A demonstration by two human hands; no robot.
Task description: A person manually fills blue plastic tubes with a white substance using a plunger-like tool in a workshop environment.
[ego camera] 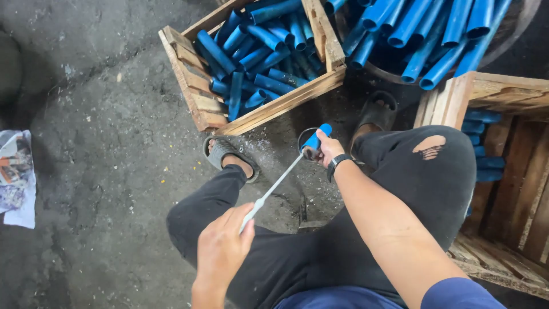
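Concrete floor (97,171) fills the left half of the frame. A wooden crate (194,86) at upper centre holds short blue pipe pieces (257,63); a round container (514,28) at upper right holds longer blue pipes (423,34). A second crate (509,189) stands at right edge. Seated person's black trousers (320,252) occupy lower centre, sandalled foot (229,157) left of centre. Right hand (329,147), fingers clamped, holds a short blue pipe (315,139) at frame centre. Left hand (223,246), closed, grips a thin metal blade (274,186) whose tip meets the pipe's end.
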